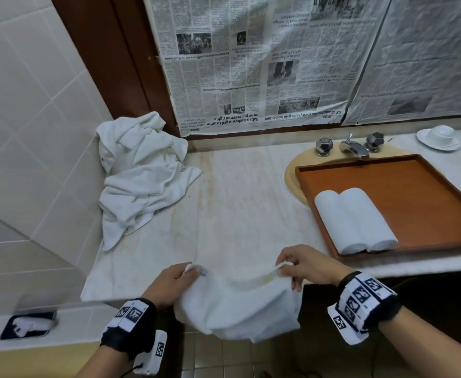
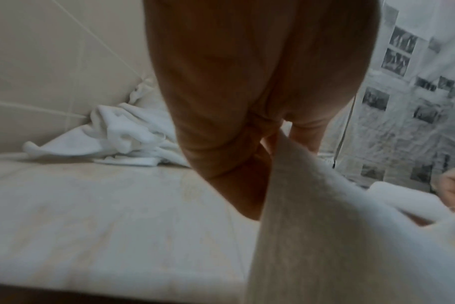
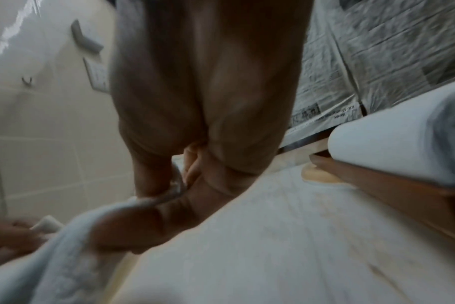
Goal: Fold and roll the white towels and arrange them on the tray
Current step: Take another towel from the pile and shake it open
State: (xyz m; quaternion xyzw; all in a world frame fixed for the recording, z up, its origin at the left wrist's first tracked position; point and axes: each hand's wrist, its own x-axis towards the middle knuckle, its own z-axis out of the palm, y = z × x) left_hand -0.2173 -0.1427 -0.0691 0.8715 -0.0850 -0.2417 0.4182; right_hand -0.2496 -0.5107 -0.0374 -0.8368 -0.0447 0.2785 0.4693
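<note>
Countertop of pale marble is seen to run left to right beneath a wall papered with newspaper. A wooden tray is set over the sink at the right, and two rolled towels lie touching side by side in its near left corner, their long axes running away from the person. A heap of unfolded white towels is piled in the far left corner against the tiles. A cup and saucer stand beyond the tray.

The towel in hand is held at the near edge of the counter, most of it hanging below the edge. Its upper hem is stretched left to right between the hands. The left hand is pinched on the left corner, and the right hand is pinched on the right corner, thumb against fingers, as the wrist views confirm. The hands are held apart, at about the same height just above the counter edge.

The bare stretch of counter lies directly ahead of both hands, and neither hand is clearly nearer to it. It is judged that the towel is to be laid flat there with its hem kept crosswise. The tray lies to the right, nearer the right hand.
</note>
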